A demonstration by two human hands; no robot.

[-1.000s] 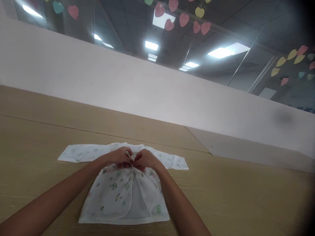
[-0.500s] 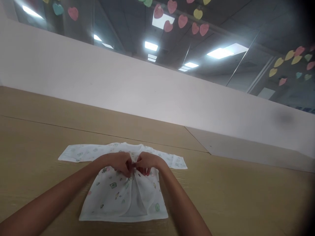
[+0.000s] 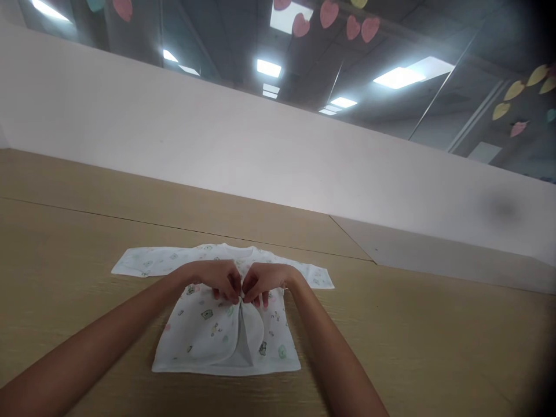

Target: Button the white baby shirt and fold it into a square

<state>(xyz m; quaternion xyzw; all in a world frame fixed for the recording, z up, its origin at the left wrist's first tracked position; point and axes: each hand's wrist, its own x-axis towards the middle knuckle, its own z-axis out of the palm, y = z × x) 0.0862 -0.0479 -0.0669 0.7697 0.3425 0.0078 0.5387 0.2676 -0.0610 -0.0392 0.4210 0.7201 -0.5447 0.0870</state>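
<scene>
A small white baby shirt (image 3: 204, 336) with printed little animals lies flat, its sleeves spread to both sides and its neckline away from me. Its front parts below my hands, where a grey-white inner layer shows in a narrow wedge. My left hand (image 3: 223, 280) pinches the left front edge at mid-chest. Close beside it, my right hand (image 3: 263, 282) pinches the right front edge, fingertips almost meeting those of the left. Whatever fastener may lie between the fingertips is too small to make out.
The shirt rests on a wood-toned table (image 3: 425, 347) with a seam running across it. A low white wall (image 3: 217, 145) stands behind, with a grey panel (image 3: 434, 249) at the right. Above it is glass with paper hearts (image 3: 329, 13) stuck on.
The fingertips have shifted from overlapping to side by side at the front edges. The opening below has narrowed. The view has tilted slightly, moving the whole scene.
</scene>
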